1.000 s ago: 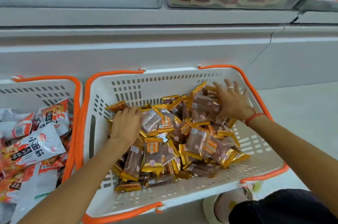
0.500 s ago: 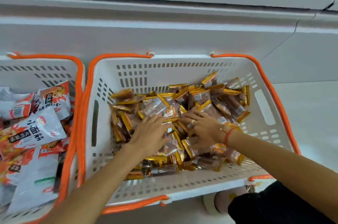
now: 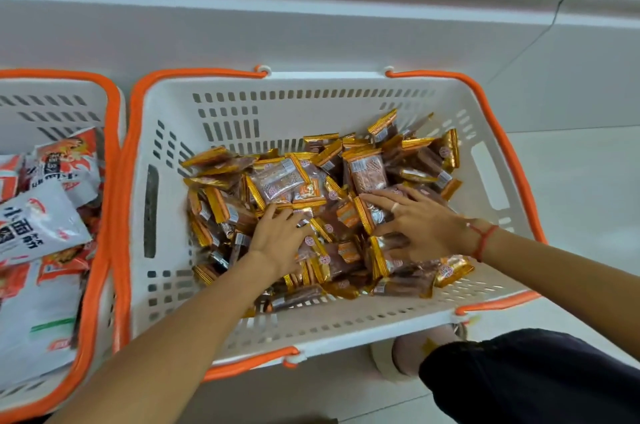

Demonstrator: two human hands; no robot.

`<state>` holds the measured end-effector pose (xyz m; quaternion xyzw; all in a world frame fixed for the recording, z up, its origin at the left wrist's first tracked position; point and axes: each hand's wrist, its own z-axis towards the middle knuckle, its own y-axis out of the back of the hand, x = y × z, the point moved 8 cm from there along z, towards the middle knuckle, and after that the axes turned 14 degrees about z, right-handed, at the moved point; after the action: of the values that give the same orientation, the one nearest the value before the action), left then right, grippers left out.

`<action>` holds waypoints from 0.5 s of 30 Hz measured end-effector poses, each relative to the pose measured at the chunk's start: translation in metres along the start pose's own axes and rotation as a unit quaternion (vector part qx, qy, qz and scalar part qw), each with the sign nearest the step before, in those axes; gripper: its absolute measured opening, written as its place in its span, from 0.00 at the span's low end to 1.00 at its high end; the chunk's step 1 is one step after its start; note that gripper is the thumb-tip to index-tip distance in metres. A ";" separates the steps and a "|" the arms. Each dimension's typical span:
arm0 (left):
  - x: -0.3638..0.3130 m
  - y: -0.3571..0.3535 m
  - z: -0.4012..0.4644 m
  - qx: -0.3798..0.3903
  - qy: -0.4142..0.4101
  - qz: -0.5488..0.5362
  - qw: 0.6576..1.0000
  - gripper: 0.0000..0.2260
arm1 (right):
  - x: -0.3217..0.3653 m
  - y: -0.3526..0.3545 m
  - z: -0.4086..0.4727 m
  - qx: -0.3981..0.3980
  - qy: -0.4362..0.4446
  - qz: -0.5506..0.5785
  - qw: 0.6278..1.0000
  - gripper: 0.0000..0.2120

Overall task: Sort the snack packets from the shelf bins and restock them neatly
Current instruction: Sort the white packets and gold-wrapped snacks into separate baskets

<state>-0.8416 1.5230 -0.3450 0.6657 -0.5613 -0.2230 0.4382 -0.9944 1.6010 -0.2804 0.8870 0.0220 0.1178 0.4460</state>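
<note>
Centre frame, white basket [image 3: 221, 104]: gold-edged snack packets [image 3: 284, 177] heaped loosely, long axes every way. Left hand [image 3: 278, 238] curled into the heap's middle; whether it grips one, cannot tell. Right hand [image 3: 420, 222] spread flat, pressing packets just right. Both equally near.

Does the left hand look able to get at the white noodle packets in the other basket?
Probably yes. The left hand rests on the gold packets; the white packets lie uncovered in the neighbouring basket, with only the low rims between.
</note>
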 end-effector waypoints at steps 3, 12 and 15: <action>0.003 0.011 -0.001 -0.040 -0.021 0.034 0.998 0.35 | -0.005 -0.002 0.002 -0.005 -0.006 0.020 1.000 0.21; 0.090 -0.002 0.012 -0.002 0.115 -0.023 0.993 0.38 | -0.012 -0.008 0.025 0.059 -0.070 0.127 0.988 0.17; 0.071 -0.001 -0.002 0.046 0.068 -0.038 0.996 0.36 | -0.003 0.015 0.043 -0.046 -0.054 0.095 0.993 0.20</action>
<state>-0.8200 1.4572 -0.3311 0.7196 -0.5145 -0.1671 0.4353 -0.9884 1.5575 -0.2939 0.8685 -0.0914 0.1127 0.4741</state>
